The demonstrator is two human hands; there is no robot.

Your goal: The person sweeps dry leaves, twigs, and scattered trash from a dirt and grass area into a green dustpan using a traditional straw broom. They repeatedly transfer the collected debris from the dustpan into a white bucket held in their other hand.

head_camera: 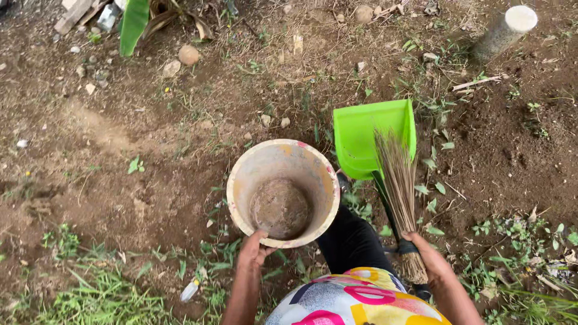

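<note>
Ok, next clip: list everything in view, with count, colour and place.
bucket: one, cream and dirt-stained, centre, soil caked inside
dustpan: one, bright green, right of the bucket
stick broom: one, brown bundle, lying over the dustpan
post: one, pale grey, top right
banana leaf: one, green, top left
stones: several, tan, scattered along the top
ground: bare brown soil, grass patches at the bottom
left hand: grips the bucket's near rim
right hand: holds the broom and dustpan handle together
</note>
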